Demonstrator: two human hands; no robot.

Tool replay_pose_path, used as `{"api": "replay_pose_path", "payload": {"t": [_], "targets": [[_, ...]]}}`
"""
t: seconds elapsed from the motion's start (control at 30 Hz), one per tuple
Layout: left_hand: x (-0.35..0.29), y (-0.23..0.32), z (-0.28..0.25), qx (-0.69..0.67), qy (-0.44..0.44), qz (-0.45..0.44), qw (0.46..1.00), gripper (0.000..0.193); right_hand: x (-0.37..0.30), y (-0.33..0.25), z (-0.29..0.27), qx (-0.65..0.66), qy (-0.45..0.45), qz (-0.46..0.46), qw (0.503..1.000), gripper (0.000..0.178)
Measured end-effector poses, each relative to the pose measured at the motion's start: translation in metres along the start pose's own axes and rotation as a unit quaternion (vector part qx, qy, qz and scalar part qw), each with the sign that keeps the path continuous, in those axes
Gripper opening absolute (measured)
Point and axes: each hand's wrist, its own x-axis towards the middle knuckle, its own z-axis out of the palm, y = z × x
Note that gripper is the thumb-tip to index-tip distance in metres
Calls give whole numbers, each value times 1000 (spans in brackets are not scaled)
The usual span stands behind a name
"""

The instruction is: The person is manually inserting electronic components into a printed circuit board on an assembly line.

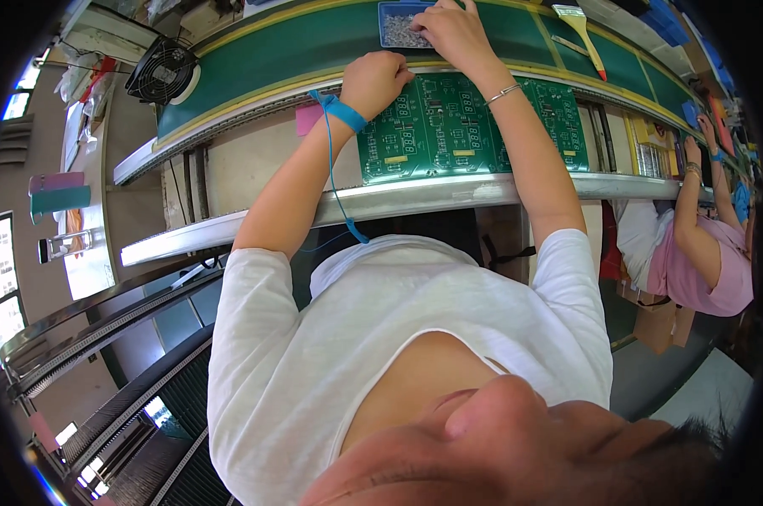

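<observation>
Green circuit board (pixel 436 139), patterned with white outlines, repeated digit-shaped markings and pale yellow blocks, lay just on the body side of the left hand (pixel 377 83) and under the right forearm. That hand's fingers were curled; whether they gripped anything could not be told. Beyond it, the right hand (pixel 449 32) dipped its fingertips into the small grey parts (pixel 396 32) of a blue tray (pixel 382 23); a pinch could not be made out. Metal rails (pixel 436 192) bounded the board, and green surface (pixel 288 72) stretched leftward from the tray to a black fan (pixel 164 72). Right of the right hand lay a brush (pixel 579 29); a blue strap (pixel 344 112) and cord trailed from the left wrist across the near rail.
</observation>
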Motion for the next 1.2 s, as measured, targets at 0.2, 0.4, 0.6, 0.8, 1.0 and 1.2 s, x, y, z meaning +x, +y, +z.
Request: {"api": "replay_pose_path", "payload": {"t": [0.2, 0.4, 0.6, 0.8, 1.0, 1.2], "targets": [[1, 2, 0, 18, 3, 2, 1000, 22, -1, 4, 5, 47, 66, -9, 997, 6], [-1, 4, -2, 30, 10, 4, 999, 22, 3, -5, -6, 49, 86, -7, 995, 10], [3, 9, 3, 32, 0, 6, 999, 21, -2, 3, -23, 77, 85, 37, 993, 11], [-8, -4, 1, 39, 18, -21, 999, 21, 2, 11, -32, 227, 75, 99, 966, 12], [2, 18, 4, 47, 1, 7, 999, 19, -67, 43, -45, 259, -64, 175, 948, 11], [6, 22, -7, 25, 107, 56, 992, 15, -86, 53, -33, 333, -116, 185, 917, 12]]}}
